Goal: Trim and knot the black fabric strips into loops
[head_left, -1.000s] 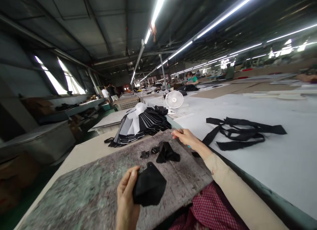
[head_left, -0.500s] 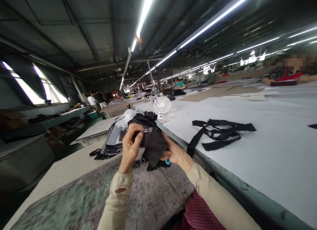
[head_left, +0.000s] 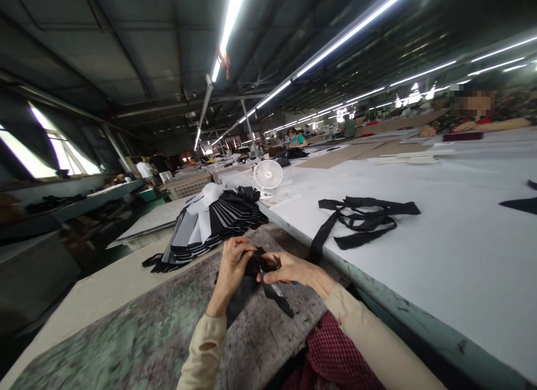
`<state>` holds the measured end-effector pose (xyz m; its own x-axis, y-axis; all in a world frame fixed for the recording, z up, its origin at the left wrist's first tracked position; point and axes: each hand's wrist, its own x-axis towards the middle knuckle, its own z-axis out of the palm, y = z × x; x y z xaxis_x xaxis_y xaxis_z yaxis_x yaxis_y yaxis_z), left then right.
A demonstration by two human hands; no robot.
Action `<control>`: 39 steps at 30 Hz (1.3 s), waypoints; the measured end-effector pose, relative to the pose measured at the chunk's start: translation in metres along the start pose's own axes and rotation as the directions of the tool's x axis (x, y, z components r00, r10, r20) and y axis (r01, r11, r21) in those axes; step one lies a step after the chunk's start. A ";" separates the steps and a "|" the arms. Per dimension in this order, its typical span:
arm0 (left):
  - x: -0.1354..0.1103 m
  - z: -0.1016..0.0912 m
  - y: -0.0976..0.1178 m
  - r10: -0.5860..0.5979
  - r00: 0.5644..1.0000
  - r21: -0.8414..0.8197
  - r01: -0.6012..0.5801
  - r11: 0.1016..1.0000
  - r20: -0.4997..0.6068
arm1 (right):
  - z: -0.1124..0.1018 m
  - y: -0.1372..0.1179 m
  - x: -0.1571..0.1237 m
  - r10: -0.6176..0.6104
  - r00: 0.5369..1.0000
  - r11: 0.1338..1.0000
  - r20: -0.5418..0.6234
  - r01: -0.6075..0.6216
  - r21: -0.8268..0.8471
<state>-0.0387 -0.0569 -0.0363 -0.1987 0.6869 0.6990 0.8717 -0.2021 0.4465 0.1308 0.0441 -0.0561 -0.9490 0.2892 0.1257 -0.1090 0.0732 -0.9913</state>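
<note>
Both my hands meet over a worn grey board (head_left: 138, 328). My left hand (head_left: 231, 269) pinches a piece of black cloth (head_left: 247, 283) that hangs down between the hands. My right hand (head_left: 289, 269) is closed on the same cloth from the right, with a small tool with a blue handle in its grip, mostly hidden. A dark strip of the cloth trails toward me over the board. Just beyond my hands lies a fanned stack of black, grey and white fabric pieces (head_left: 210, 222).
Black fabric straps (head_left: 361, 219) lie on the white table (head_left: 440, 239) to my right. A small white fan (head_left: 268, 174) stands behind the stack. Another person sits at the far right, more people work far back. A lower bench runs along the left wall.
My left hand lifted the black cloth from the board, my right hand came back to it, and both hands have now sunk lower with the cloth bunched between them.
</note>
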 end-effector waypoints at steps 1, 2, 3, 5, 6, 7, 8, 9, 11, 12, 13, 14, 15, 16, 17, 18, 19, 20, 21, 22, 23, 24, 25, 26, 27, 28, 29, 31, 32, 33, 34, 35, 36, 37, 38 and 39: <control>0.006 -0.001 -0.002 0.004 0.999 0.052 -0.002 0.999 -0.034 | 0.000 0.003 -0.003 0.031 1.000 0.999 0.001 -0.031 -0.039; 0.012 -0.002 -0.004 0.005 0.998 0.098 0.002 0.995 -0.068 | -0.001 0.005 -0.006 0.063 0.998 0.996 0.005 -0.062 -0.064; 0.017 -0.004 -0.005 0.002 0.995 0.131 0.011 0.991 -0.099 | -0.003 0.008 -0.007 0.092 0.996 0.993 0.000 -0.092 -0.078; 0.028 -0.007 -0.004 -0.014 0.991 0.140 0.033 0.990 -0.134 | -0.007 0.013 -0.009 0.122 0.990 0.989 -0.071 -0.127 -0.069; 0.033 -0.009 -0.002 -0.025 0.988 0.121 0.043 0.992 -0.150 | -0.008 0.014 -0.008 0.125 0.985 0.990 -0.115 -0.131 -0.047; 0.037 -0.011 0.000 -0.037 0.984 0.096 0.054 0.994 -0.175 | -0.010 0.015 -0.007 0.120 0.980 0.992 -0.160 -0.124 -0.018; 0.039 -0.011 0.002 -0.053 0.975 0.067 0.069 0.995 -0.214 | -0.011 0.016 -0.005 0.109 0.974 0.994 -0.198 -0.110 0.006; 0.041 -0.011 0.003 -0.077 0.961 0.040 0.091 0.995 -0.267 | -0.012 0.016 -0.004 0.092 0.969 0.996 -0.230 -0.091 0.014; 0.037 -0.008 0.003 -0.166 0.914 -0.026 0.168 0.985 -0.371 | -0.012 0.017 -0.002 0.025 0.961 0.999 -0.276 -0.035 -0.034; 0.032 -0.005 0.002 -0.238 0.890 -0.088 0.221 0.971 -0.389 | -0.012 0.018 -0.002 -0.014 0.954 0.997 -0.299 -0.011 -0.082; 0.023 -0.001 0.000 -0.331 0.866 -0.187 0.279 0.942 -0.374 | -0.011 0.020 -0.003 -0.052 0.946 0.989 -0.321 0.005 -0.146; 0.013 0.004 -0.001 -0.441 0.836 -0.316 0.343 0.885 -0.328 | -0.009 0.021 -0.005 -0.089 0.933 0.975 -0.348 0.010 -0.222; 0.000 0.009 -0.002 -0.548 0.797 -0.456 0.400 0.795 -0.256 | -0.008 0.023 -0.008 -0.122 0.918 0.952 -0.377 0.001 -0.306; -0.016 0.016 -0.002 -0.639 0.749 -0.584 0.443 0.680 -0.176 | -0.006 0.026 -0.011 -0.151 0.903 0.920 -0.403 -0.021 -0.391; -0.033 0.023 0.000 -0.715 0.691 -0.689 0.467 0.554 -0.107 | -0.004 0.028 -0.014 -0.177 0.887 0.881 -0.427 -0.050 -0.470; -0.050 0.031 0.004 -0.767 0.638 -0.763 0.463 0.452 -0.067 | -0.002 0.031 -0.018 -0.203 0.874 0.840 -0.442 -0.077 -0.537; -0.068 0.039 0.009 -0.811 0.583 -0.814 0.444 0.374 -0.055 | 0.001 0.033 -0.021 -0.222 0.865 0.803 -0.450 -0.100 -0.588; -0.083 0.047 0.016 -0.846 0.532 -0.856 0.420 0.301 -0.036 | 0.003 0.036 -0.024 -0.234 0.858 0.773 -0.457 -0.121 -0.623; -0.097 0.055 0.024 -0.872 0.490 -0.892 0.386 0.236 -0.018 | 0.005 0.039 -0.027 -0.241 0.853 0.751 -0.462 -0.137 -0.646; -0.108 0.061 0.033 -0.889 0.458 -0.915 0.359 0.184 0.001 | 0.008 0.041 -0.029 -0.247 0.850 0.735 -0.466 -0.150 -0.661; -0.115 0.066 0.042 -0.898 0.438 -0.927 0.349 0.134 0.035 | 0.011 0.042 -0.032 -0.251 0.847 0.725 -0.468 -0.156 -0.671; -0.120 0.070 0.051 -0.900 0.428 -0.931 0.356 0.083 0.084 | 0.014 0.043 -0.035 -0.256 0.848 0.719 -0.465 -0.154 -0.678; -0.121 0.073 0.060 -0.891 0.429 -0.926 0.376 0.026 0.150 | 0.018 0.043 -0.038 -0.262 0.848 0.718 -0.461 -0.148 -0.680; -0.121 0.075 0.068 -0.871 0.439 -0.918 0.394 -0.032 0.219 | 0.022 0.043 -0.041 -0.264 0.851 0.722 -0.453 -0.137 -0.678; -0.119 0.075 0.075 -0.848 0.452 -0.911 0.403 -0.082 0.277 | 0.026 0.041 -0.044 -0.254 0.863 0.730 -0.436 -0.124 -0.672; -0.117 0.075 0.079 -0.830 0.461 -0.908 0.403 -0.117 0.312 | 0.030 0.039 -0.049 -0.228 0.885 0.743 -0.405 -0.110 -0.660; -0.115 0.074 0.082 -0.825 0.465 -0.910 0.393 -0.134 0.322 | 0.034 0.037 -0.053 -0.189 0.910 0.761 -0.369 -0.101 -0.641; -0.114 0.073 0.084 -0.842 0.454 -0.923 0.367 -0.120 0.290 | 0.040 0.033 -0.061 -0.108 0.942 0.799 -0.318 -0.108 -0.592; -0.115 0.073 0.083 -0.854 0.443 -0.925 0.364 -0.107 0.273 | 0.041 0.032 -0.064 -0.089 0.944 0.808 -0.319 -0.119 -0.576; -0.117 0.073 0.082 -0.858 0.439 -0.924 0.368 -0.100 0.268 | 0.042 0.032 -0.067 -0.090 0.937 0.810 -0.336 -0.127 -0.572; -0.120 0.073 0.081 -0.855 0.443 -0.922 0.375 -0.095 0.269 | 0.043 0.032 -0.068 -0.108 0.928 0.805 -0.356 -0.128 -0.579; -0.124 0.074 0.080 -0.850 0.451 -0.919 0.384 -0.090 0.272 | 0.043 0.032 -0.069 -0.130 0.924 0.794 -0.359 -0.120 -0.595; -0.127 0.074 0.079 -0.848 0.454 -0.914 0.398 -0.080 0.272 | 0.042 0.034 -0.069 -0.147 0.928 0.781 -0.344 -0.105 -0.616; -0.130 0.075 0.079 -0.850 0.452 -0.907 0.415 -0.068 0.271 | 0.041 0.035 -0.068 -0.153 0.935 0.771 -0.321 -0.090 -0.630; -0.132 0.075 0.080 -0.854 0.448 -0.902 0.428 -0.053 0.263 | 0.041 0.037 -0.067 -0.146 0.942 0.772 -0.303 -0.083 -0.631; -0.133 0.075 0.082 -0.860 0.445 -0.900 0.434 -0.038 0.251 | 0.040 0.039 -0.066 -0.127 0.944 0.782 -0.305 -0.094 -0.616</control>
<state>0.0928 -0.1127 -0.1346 -0.7256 0.6543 -0.2131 -0.5228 -0.3228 0.7889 0.1772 -0.0103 -0.1042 -0.7916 0.5547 0.2561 0.1858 0.6179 -0.7640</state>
